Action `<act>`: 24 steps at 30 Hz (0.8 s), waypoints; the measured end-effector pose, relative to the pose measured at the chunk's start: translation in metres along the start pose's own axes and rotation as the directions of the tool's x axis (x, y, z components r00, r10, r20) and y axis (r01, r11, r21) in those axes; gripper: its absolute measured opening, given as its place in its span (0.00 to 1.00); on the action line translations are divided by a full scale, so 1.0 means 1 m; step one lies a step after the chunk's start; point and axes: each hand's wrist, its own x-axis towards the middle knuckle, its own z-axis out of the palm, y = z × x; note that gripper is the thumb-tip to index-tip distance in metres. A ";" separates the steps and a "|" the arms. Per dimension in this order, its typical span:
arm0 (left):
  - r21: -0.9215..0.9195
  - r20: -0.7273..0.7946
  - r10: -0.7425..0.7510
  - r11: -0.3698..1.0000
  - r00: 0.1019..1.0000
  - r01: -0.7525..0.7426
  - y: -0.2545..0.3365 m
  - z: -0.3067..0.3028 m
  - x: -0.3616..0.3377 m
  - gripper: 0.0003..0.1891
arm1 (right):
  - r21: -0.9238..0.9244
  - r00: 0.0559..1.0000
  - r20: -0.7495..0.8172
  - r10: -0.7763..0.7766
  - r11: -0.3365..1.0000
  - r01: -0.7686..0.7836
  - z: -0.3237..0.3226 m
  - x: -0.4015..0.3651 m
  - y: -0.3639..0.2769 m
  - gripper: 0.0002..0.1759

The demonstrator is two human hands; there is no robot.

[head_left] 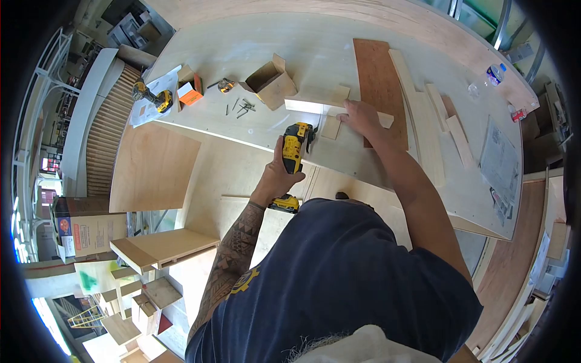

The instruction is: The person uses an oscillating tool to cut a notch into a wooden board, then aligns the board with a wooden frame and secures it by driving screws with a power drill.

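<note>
My left hand (277, 176) is wrapped round a yellow and black cordless power tool (294, 145), held just off the table's near edge. The tool's battery (284, 204) points back toward me; I cannot make out its working tip. Light falls on the near face of a pale wood strip (316, 107) ahead of it. My right hand (361, 117) grips that strip near its right part, fingers partly hidden. Small flat wood pieces (330, 127) lie under and beside the strip, which rests on the worktable (242, 134).
Left on the table are a cordless drill (154, 98), an orange box (190, 92), loose screws (245, 107) and an open cardboard box (268, 81). To the right lie a reddish-brown board (378, 72), wood strips (431, 136), paper sheets (501, 160) and a bottle (495, 74).
</note>
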 end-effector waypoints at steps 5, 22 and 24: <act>-0.007 -0.001 -0.009 1.000 1.000 0.009 0.005 0.007 0.003 0.65 | -0.020 1.000 -0.020 -0.017 1.000 0.017 0.001 0.000 0.001 0.26; -0.007 -0.008 -0.048 0.999 0.999 0.048 0.009 0.010 0.009 0.65 | -0.004 0.998 -0.055 -0.008 1.000 0.008 0.002 0.000 -0.003 0.24; -0.018 -0.023 -0.034 0.999 0.999 0.034 0.009 0.009 0.008 0.65 | -0.014 0.999 -0.048 -0.003 1.000 0.002 -0.002 -0.001 -0.005 0.23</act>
